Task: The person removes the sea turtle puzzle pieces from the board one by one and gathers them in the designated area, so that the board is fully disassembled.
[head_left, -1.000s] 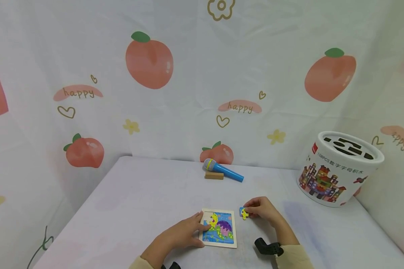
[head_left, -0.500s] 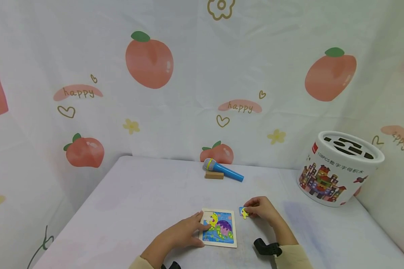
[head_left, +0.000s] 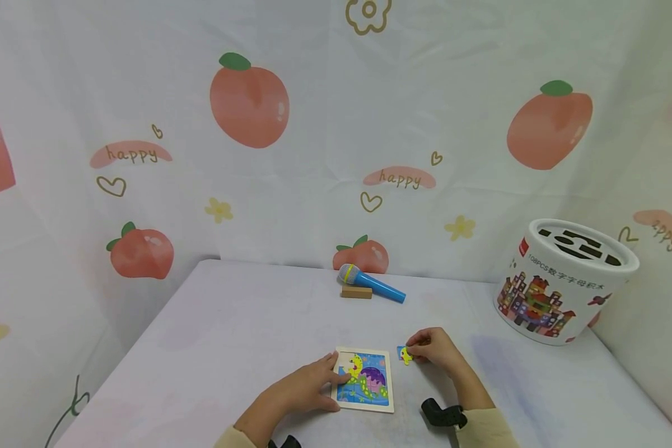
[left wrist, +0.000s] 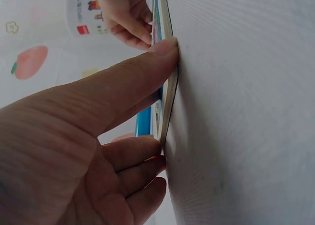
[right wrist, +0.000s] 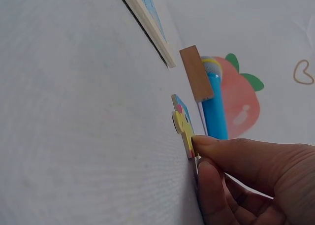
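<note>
A small jigsaw puzzle (head_left: 364, 381) in a pale wooden frame shows a yellow creature with a purple shell. My left hand (head_left: 308, 384) holds it at its left side, thumb at the near corner (left wrist: 165, 47) and one finger lying over the picture. Other fingers of this hand are bent against the frame's edge in the left wrist view. To the right of the frame, my right hand (head_left: 435, 348) pinches a blue and yellow puzzle piece (right wrist: 184, 126) between thumb and fingers, close over the table. The fingertips cover part of the piece in the head view.
A blue toy microphone (head_left: 378, 286) and a brown wooden block (head_left: 356, 292) lie behind the puzzle. At the back right stands a large white block bucket (head_left: 560, 286) with a slotted lid. A printed curtain (head_left: 313, 205) hangs behind the white table (head_left: 229, 330).
The puzzle piece in my right hand has turned slightly and shifted a little left, with the right wrist. My left hand and the framed puzzle have stayed put.
</note>
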### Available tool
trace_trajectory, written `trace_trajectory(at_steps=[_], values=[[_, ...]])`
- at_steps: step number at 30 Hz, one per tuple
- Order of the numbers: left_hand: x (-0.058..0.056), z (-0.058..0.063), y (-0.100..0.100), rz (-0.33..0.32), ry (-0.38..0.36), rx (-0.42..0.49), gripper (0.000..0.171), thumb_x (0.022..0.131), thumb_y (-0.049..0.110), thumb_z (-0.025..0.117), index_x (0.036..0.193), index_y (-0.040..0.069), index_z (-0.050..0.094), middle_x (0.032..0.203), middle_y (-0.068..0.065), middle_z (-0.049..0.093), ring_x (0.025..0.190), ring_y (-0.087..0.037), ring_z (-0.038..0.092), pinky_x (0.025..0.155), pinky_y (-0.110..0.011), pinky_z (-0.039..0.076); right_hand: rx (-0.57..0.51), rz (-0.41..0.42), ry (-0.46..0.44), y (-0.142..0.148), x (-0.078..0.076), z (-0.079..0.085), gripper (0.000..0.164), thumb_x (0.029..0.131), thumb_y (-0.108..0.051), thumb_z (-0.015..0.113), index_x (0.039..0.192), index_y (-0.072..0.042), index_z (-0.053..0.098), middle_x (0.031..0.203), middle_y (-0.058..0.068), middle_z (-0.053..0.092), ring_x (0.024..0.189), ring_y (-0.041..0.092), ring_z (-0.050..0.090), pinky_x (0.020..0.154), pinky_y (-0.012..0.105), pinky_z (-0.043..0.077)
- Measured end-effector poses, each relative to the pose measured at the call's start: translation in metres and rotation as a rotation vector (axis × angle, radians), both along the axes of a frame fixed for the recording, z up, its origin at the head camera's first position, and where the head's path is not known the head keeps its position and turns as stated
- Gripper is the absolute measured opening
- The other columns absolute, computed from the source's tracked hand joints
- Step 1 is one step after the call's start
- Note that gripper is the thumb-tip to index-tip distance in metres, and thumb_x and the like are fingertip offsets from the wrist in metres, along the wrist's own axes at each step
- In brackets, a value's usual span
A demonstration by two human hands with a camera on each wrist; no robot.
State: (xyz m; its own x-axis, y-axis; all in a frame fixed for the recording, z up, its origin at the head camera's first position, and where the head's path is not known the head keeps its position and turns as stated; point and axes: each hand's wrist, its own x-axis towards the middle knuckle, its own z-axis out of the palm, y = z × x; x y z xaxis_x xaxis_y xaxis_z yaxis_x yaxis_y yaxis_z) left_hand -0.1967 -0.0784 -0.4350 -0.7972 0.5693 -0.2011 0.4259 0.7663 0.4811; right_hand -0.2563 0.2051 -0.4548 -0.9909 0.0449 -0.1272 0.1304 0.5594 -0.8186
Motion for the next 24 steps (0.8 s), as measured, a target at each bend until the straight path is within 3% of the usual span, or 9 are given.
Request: trace_trajectory(at_steps=[16,24], values=[[0.0005,0.003,0.0004,0.027,-0.009,-0.012,0.053,0.077,0.037,0.072,0.128,0.03,0.058,0.15,-0.012,0.033,0.138,-0.03,0.032,0.108,-0.048,0.034,0.006,0.029,-0.01,-0.0003,-0.0001,0.0013,0.004,0.08,0.0,0.067,0.084,0.002,0.067,0.076,0.007,0.064,0.063,0.013,0.057,0.06,0.025,0.055],[-0.0029,0.0027,0.0082,0.008,0.053,-0.043,0.057,0.073,0.034,0.077,0.127,0.028,0.059,0.146,-0.011,0.041,0.135,-0.033,0.037,0.109,-0.047,0.034,0.061,0.02,0.018,-0.0003,-0.0018,0.009,0.008,0.081,-0.006,0.068,0.086,0.001,0.067,0.077,0.007,0.062,0.063,0.014,0.054,0.06,0.025,0.052]])
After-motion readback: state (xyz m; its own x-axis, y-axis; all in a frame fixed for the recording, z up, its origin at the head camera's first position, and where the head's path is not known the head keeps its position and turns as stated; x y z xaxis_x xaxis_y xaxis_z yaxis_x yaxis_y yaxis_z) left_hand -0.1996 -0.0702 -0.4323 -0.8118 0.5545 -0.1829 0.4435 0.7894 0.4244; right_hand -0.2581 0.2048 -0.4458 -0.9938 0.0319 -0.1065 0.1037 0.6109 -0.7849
